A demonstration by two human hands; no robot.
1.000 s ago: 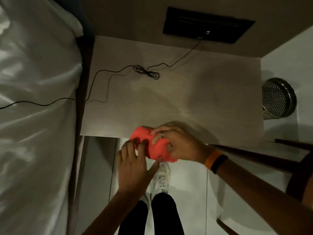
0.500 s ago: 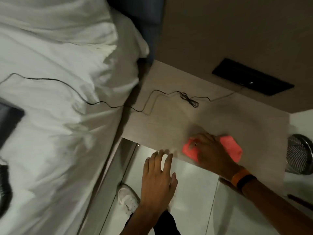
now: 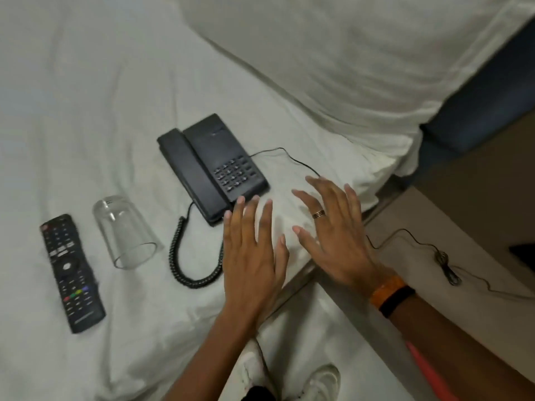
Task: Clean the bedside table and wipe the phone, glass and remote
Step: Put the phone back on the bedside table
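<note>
A black desk phone (image 3: 212, 166) with a coiled cord lies on the white bed sheet. To its left a clear glass (image 3: 124, 233) lies on its side, and a black remote (image 3: 71, 272) lies further left. My left hand (image 3: 252, 253) hovers with fingers spread, its fingertips at the phone's near corner. My right hand (image 3: 333, 230) is also spread open, just right of the phone over the bed's edge. Both hands hold nothing. A strip of the red cloth (image 3: 428, 371) shows under my right forearm on the bedside table (image 3: 469, 308).
A thin black cable (image 3: 443, 261) runs from the phone across the table, bunched in a small knot. White pillows (image 3: 347, 53) fill the top of the view. A dark headboard (image 3: 477, 111) stands at the right. My white shoes (image 3: 321, 383) are on the floor below.
The view has swung left from the table to the bed. My right hand let go of the red cloth, and both hands moved over the bed beside the phone.
</note>
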